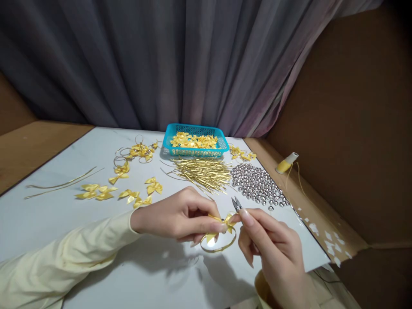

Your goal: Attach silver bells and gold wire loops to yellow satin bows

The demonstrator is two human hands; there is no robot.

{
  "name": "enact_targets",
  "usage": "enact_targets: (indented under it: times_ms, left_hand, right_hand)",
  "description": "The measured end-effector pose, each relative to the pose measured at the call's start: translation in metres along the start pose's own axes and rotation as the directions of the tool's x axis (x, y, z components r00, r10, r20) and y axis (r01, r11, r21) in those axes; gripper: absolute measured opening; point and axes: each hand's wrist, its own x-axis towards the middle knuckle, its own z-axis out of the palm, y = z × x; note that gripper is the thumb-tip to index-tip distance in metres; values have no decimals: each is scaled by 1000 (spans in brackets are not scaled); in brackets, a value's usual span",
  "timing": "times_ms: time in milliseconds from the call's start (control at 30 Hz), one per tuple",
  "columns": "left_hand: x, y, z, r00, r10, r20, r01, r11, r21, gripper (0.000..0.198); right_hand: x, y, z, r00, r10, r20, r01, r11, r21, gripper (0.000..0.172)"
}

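My left hand (180,216) pinches a small yellow ribbon bow (222,223) that has a gold wire loop (219,246) hanging under it. My right hand (273,253) pinches the bow's other side, fingers closed. Small thread snips (236,203) stick up just above my right fingers; whether that hand grips them is hidden. Both hands hover over the white table surface (96,240) near its front.
A teal basket (195,148) of yellow bows sits at the back. In front of it lie a pile of gold wire ties (202,174) and silver beads (257,186). Finished bows (122,189) lie at left, a yellow thread spool (286,163) at right.
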Motion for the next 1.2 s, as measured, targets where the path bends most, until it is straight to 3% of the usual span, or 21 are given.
enact_targets:
  times_ms: [133,233,333,833,933,1033,1200]
  left_hand:
    - [0,-3,1,1000,-5,11,6,997,-83,22]
    - [-1,-5,3,1000,7,11,-6,989,-146,23]
    - [-1,-5,3,1000,10,7,-9,984,-178,24]
    - [0,-11,3,998,20,-52,-29,983,-181,27]
    - [1,-10,3,995,42,-85,-51,993,-108,28]
    - [1,-7,3,981,154,-122,-145,986,80,27]
    - [1,-2,5,932,338,-132,-269,887,376,24]
  right_hand:
    - [-5,2,4,995,-88,-47,85,995,-54,26]
    - [-9,1,7,964,-244,-108,218,954,-207,22]
    - [-12,-1,10,940,-329,-89,281,895,-346,22]
    - [-10,-9,6,955,-195,226,293,747,-596,26]
    - [-9,-9,5,956,-127,265,269,741,-615,27]
    - [-9,-9,4,950,-122,288,283,728,-624,26]
    - [-7,-11,1,954,-151,261,274,794,-543,27]
